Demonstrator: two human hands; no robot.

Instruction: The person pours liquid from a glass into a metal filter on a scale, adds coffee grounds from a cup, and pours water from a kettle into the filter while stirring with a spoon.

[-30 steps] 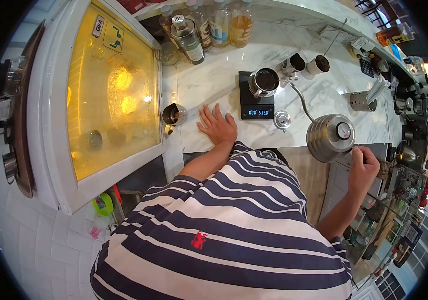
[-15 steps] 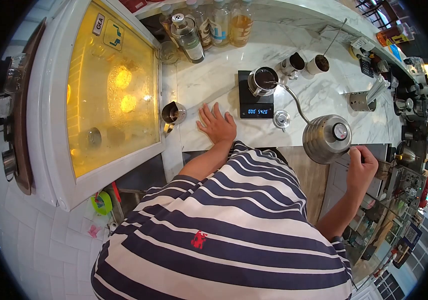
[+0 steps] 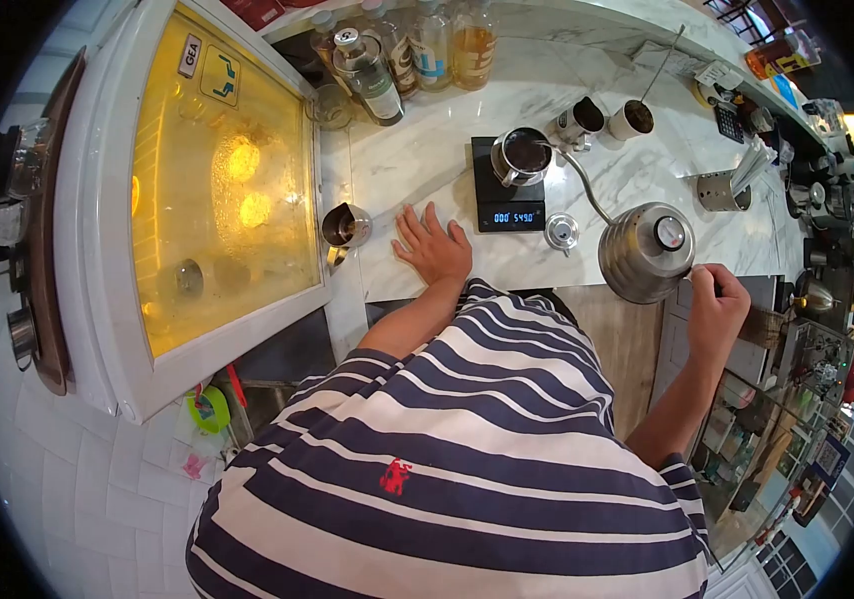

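My right hand point(image 3: 719, 301) is closed around the handle of a steel gooseneck kettle point(image 3: 637, 268), which is held off the counter's front edge. The kettle's thin spout reaches left to the rim of a steel pot point(image 3: 513, 180) with dark contents. That pot stands on a black digital scale point(image 3: 492, 192), its display lit in blue. A small round metal lid point(image 3: 562, 233) lies right of the scale. My left hand point(image 3: 435, 247) rests flat on the marble counter, fingers spread. Left of it stands a small steel pitcher point(image 3: 345, 232).
Glass bottles point(image 3: 427, 55) line the back left, beside a yellow-lit fridge point(image 3: 232, 200). Behind the scale are a dark-filled metal cup point(image 3: 579, 122) and a white cup point(image 3: 632, 122) with a long stirrer. A metal holder point(image 3: 719, 193) with straws stands at right.
The kettle and my right hand have shifted slightly up and left in view, with the spout still at the pot. The scale's number has risen a little. My left hand stays put.
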